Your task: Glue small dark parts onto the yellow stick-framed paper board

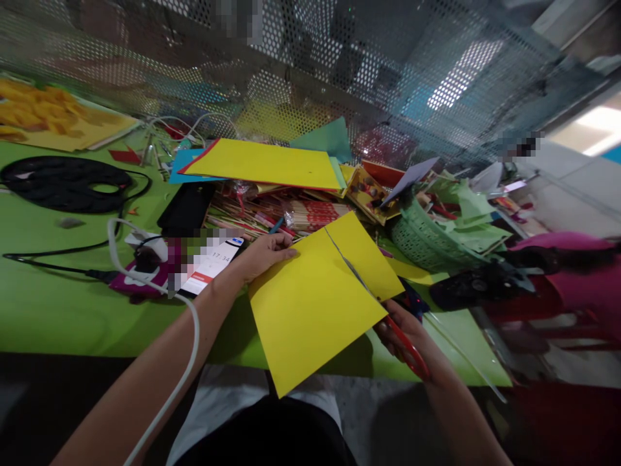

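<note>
My left hand pinches the upper left edge of a sheet of yellow paper, which is tilted above the front of the green table. In my right hand is a pair of scissors with red handles, at the sheet's right side. A long cut runs through the paper, with a blade showing in the slit. The cut leaves a narrower yellow strip on the far right side. Part of my right hand's fingers is hidden behind the paper.
A lit phone and a purple power strip with a white cable lie at left. Stacked coloured sheets are behind. A green basket of paper scraps stands at right, before a perforated metal panel.
</note>
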The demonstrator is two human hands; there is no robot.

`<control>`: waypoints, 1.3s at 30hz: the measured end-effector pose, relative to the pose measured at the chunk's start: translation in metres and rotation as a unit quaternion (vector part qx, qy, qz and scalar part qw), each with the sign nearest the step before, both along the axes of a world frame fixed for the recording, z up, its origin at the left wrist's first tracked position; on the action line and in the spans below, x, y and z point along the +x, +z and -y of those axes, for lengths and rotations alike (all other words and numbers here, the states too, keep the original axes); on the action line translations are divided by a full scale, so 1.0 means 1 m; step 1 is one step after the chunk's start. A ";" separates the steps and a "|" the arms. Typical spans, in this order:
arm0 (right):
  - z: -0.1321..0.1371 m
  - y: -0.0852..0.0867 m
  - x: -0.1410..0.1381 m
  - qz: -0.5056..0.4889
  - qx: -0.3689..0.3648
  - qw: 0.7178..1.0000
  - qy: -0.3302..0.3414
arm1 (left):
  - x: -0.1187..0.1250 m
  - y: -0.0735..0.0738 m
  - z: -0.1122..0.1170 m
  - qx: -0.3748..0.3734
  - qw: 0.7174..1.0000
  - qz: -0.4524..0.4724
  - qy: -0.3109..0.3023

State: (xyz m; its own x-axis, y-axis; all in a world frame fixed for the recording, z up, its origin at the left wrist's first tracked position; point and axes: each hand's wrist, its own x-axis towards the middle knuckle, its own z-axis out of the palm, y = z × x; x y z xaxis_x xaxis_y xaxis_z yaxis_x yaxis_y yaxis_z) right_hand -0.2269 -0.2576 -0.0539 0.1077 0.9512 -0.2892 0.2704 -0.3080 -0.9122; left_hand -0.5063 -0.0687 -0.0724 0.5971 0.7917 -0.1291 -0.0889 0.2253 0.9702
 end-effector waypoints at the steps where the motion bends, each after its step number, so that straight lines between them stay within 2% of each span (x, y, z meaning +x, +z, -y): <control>1: 0.000 -0.001 0.000 0.006 0.000 1.000 0.000 | 0.000 0.000 0.000 0.000 1.000 0.000 0.000; 10: 0.002 -0.001 0.000 0.007 -0.006 1.000 -0.015 | 0.000 0.001 0.002 -0.025 1.000 0.016 -0.002; 17: 0.008 -0.011 0.001 -0.045 -0.007 0.999 0.019 | 0.000 -0.003 0.000 -0.053 0.998 0.031 0.003; 23: 0.007 -0.006 -0.012 -0.087 0.011 0.996 -0.006 | 0.002 -0.005 -0.001 -0.044 0.998 0.033 0.014; 28: 0.006 -0.005 -0.012 -0.054 0.028 0.997 -0.046 | 0.001 -0.006 -0.001 -0.010 1.000 0.015 0.014; 33: 0.010 -0.002 -0.010 -0.001 0.010 1.000 -0.028 | 0.001 -0.006 -0.001 0.004 1.000 0.000 0.021; 39: 0.006 0.006 -0.003 -0.033 0.004 0.999 0.016 | 0.001 -0.006 0.000 -0.009 1.000 0.006 0.000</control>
